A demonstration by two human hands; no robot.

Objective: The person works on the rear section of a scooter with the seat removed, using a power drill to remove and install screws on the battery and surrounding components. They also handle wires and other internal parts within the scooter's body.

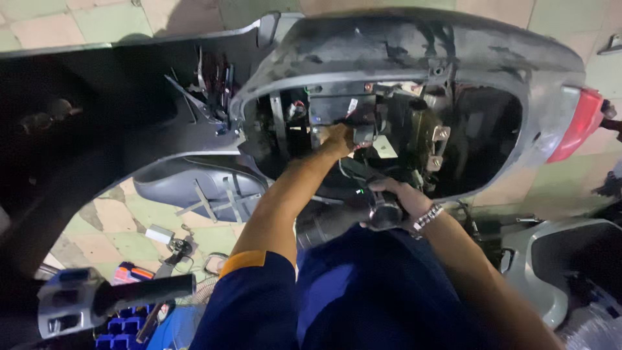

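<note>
Left hand (337, 137) reaches into the scooter front cowl (414, 45), fingers hidden — grip cannot be told; right hand (395, 201) clenched on handlebar grip (343, 217) — loose wiring (353, 170) may snag.

Scooter front shell (414, 45) opened up, both hands at the cavity.
Left hand (337, 139) reaching inside the cavity, among the wiring and brackets (424, 139). Right hand (398, 198) just below the cavity, wrapped round a cylindrical part (382, 210). Tail lamp (580, 123) at the shell's right end. Handlebar grip with switch housing (97, 298) near bottom left. Small parts and tools (172, 243) on the tiled floor (116, 223) under the shell's left side. 2nd scooter body (557, 259) at right.
</note>
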